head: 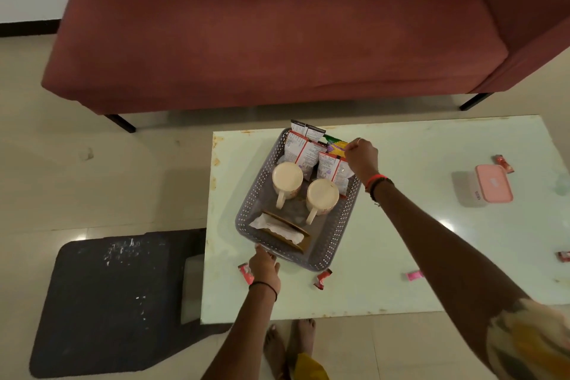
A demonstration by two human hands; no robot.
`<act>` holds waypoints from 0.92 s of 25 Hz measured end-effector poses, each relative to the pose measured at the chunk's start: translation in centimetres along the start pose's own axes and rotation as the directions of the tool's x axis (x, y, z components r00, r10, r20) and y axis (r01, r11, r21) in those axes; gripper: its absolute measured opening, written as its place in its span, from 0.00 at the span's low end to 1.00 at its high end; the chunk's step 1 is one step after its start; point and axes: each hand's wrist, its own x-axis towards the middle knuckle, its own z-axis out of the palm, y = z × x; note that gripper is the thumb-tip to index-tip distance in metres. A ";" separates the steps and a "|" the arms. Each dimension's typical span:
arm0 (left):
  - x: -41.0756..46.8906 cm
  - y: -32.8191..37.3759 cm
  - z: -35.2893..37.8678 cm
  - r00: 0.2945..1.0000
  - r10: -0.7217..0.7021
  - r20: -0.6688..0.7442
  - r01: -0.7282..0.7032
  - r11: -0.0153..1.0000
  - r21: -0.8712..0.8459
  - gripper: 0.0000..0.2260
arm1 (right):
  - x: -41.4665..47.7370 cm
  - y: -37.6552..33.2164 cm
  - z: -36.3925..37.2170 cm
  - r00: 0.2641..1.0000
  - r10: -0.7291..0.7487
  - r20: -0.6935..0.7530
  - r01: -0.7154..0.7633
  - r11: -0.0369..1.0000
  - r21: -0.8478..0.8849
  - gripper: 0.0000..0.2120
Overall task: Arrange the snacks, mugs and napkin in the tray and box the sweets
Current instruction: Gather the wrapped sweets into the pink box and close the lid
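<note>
A grey perforated tray (331, 244) sits on the pale green table (401, 225). Inside it stand two cream mugs (287, 179) (322, 193), several snack packets (300, 148) at the far end, and a brown napkin holder with white napkins (282, 230) at the near end. My right hand (362, 155) is at the tray's far right corner, fingers pinched on a yellow-green snack packet (336, 145). My left hand (264, 267) rests against the tray's near rim. Wrapped sweets lie loose: red ones (245, 273) (322, 278), a pink one (414, 275). A clear box with a pink lid (493, 183) stands far right.
More red sweets lie by the box (504, 162) and at the table's right edge (563, 255). A maroon sofa (277, 34) stands beyond the table. A dark mat (108, 299) lies on the floor to the left. My bare feet (290, 345) are below the table's near edge.
</note>
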 end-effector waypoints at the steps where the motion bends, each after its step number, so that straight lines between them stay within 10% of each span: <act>1: 0.2 0.0 0.4 1.000 0.001 0.004 0.000 1.000 -0.028 0.18 | 1.2 -0.2 0.4 0.999 -0.041 0.023 0.042 0.999 -0.034 0.14; 9: 3.8 -1.4 1.2 0.998 0.042 0.035 -0.037 0.990 -0.139 0.16 | 7.7 -1.8 5.7 0.912 -0.264 0.312 0.370 0.859 -0.355 0.15; 23: 4.4 -0.3 2.2 0.998 -0.003 -0.066 -0.010 0.980 -0.201 0.16 | 9.1 -1.4 6.1 0.931 -0.191 0.312 0.303 0.882 -0.362 0.11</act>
